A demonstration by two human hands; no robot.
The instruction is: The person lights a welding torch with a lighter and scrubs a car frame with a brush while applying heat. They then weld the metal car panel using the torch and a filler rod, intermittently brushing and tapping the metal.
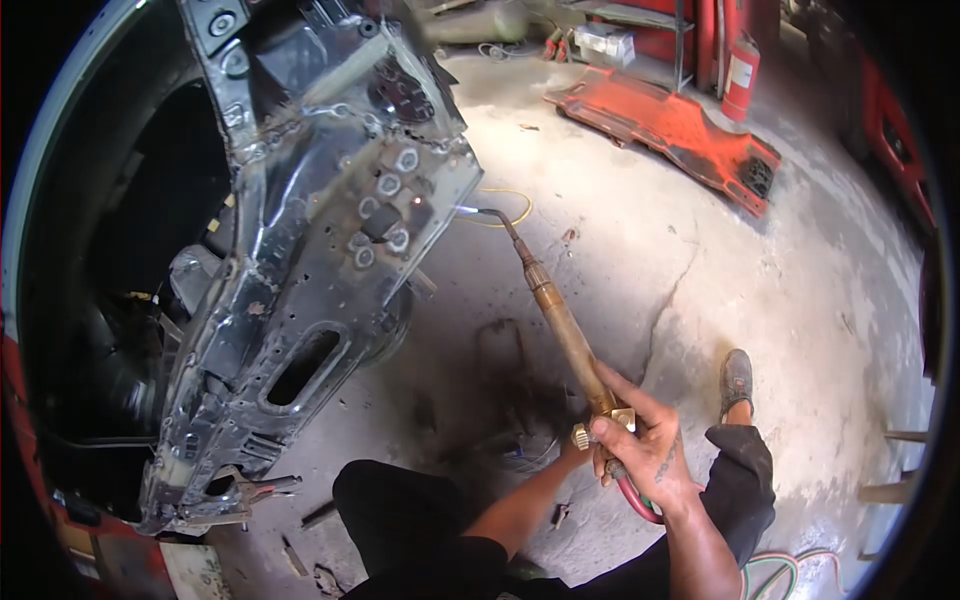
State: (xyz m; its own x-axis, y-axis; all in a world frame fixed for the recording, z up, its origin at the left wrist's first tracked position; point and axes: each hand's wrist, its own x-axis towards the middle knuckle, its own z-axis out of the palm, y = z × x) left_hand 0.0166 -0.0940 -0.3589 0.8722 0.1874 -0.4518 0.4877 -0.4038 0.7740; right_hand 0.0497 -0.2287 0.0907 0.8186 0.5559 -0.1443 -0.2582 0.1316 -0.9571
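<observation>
My right hand (648,445) is wrapped round the handle of a brass gas torch (568,325), index finger stretched along it and thumb by the valve block. The torch's bent tip points up and left, with a small bluish-white flame (467,209) at its end. This flame meets the edge of a bare metal car body panel (345,215), which has welded spots and a small glowing point. Behind the torch's valve knob (580,436) is my left hand (578,456), close to or touching the handle; its fingers are mostly hidden. A red hose (638,502) leaves the handle's rear.
Locking pliers (270,488) are clamped at the panel's lower end. An orange creeper (670,135) lies on the concrete floor, near a fire extinguisher (740,78). Red and green hoses (795,560) trail at lower right. My shoe (737,378) stands right of the torch.
</observation>
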